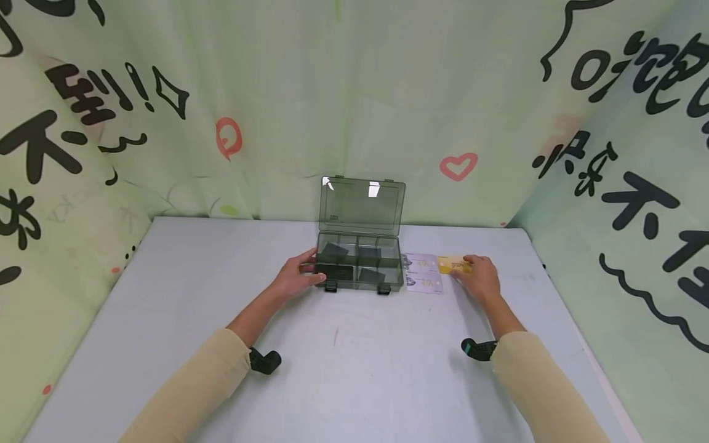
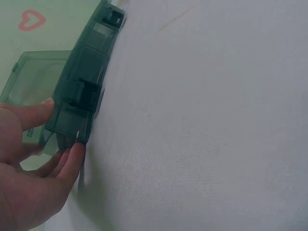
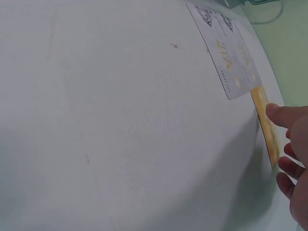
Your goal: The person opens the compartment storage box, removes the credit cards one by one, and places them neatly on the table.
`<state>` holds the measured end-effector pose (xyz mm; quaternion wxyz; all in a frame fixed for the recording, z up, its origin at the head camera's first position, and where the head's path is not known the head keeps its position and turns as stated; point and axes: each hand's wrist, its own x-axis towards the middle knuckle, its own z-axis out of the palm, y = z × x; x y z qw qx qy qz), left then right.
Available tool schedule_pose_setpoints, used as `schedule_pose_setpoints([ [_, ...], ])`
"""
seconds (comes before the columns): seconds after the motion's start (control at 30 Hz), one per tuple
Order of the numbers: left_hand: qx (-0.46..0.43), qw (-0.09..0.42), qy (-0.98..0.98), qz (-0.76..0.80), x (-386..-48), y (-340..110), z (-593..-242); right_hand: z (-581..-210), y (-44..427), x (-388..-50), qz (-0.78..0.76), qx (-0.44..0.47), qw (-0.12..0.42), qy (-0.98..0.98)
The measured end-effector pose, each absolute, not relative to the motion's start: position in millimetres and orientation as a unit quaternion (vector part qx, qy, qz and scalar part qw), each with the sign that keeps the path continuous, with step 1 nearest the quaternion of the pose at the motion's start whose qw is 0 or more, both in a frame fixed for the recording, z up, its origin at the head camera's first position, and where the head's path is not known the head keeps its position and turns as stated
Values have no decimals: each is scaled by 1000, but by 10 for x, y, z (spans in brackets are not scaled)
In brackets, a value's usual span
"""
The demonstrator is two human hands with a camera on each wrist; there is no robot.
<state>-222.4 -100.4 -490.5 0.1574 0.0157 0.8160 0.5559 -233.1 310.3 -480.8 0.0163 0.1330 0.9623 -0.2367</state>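
Note:
A translucent dark-green compartment box stands on the table with its lid raised at the back. My left hand grips the box's left end, the thumb on the front corner and the fingers against the side. Dark flat shapes show within the compartments; what they are, I cannot tell. Right of the box lie pale purple VIP cards, side by side. Beyond them my right hand pinches a gold card, thumb on its upper face and fingers at its far edge. The gold card meets the purple cards' right edge.
The table is covered in white. A pale green curtain with black lettering and red drawings hangs behind it and along both sides. Black wrist devices sit at both sleeve cuffs.

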Motion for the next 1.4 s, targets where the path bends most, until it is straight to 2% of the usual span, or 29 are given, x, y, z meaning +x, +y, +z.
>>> schedule_pose_setpoints([
  [0.53,17,156,813,560,-2216,-1032,-4890,-4771,2857,-2321,-329,70,4,942],
  [1.4,28,161,814,557,-2230,-1026,-4893,-4492,2130,-2251,-415,-23,7,910],
])
